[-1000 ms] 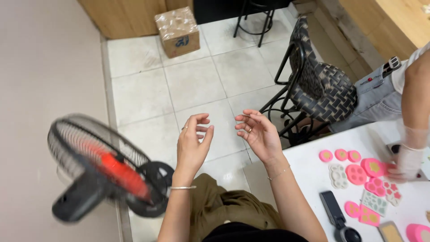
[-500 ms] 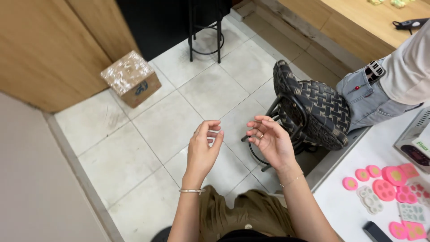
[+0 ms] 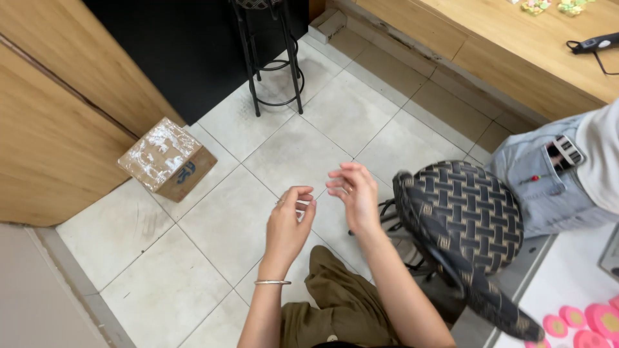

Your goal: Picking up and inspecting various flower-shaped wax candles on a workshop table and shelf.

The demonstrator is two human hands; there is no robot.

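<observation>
Both of my hands are raised in front of me above the tiled floor. My left hand [image 3: 288, 225] has a ring on one finger and a thin silver bangle at the wrist; its fingers curl loosely and hold nothing. My right hand [image 3: 353, 191] hovers just to its right, fingers spread and slightly bent, also with nothing in it. The fingertips of the two hands nearly meet. My olive-trousered knee [image 3: 335, 303] shows below them.
A woven dark chair [image 3: 464, 219] stands right of my hands. Another person in jeans [image 3: 548, 174] sits beyond it. A taped cardboard box [image 3: 167, 158] lies on the floor at left, a black stool [image 3: 267, 58] farther back. Pink round pieces [image 3: 580, 319] lie on a white table.
My view has swung left and down, away from the white table. My hands stay raised close together, fingers shifting slightly. The fan seen a second ago is out of view.
</observation>
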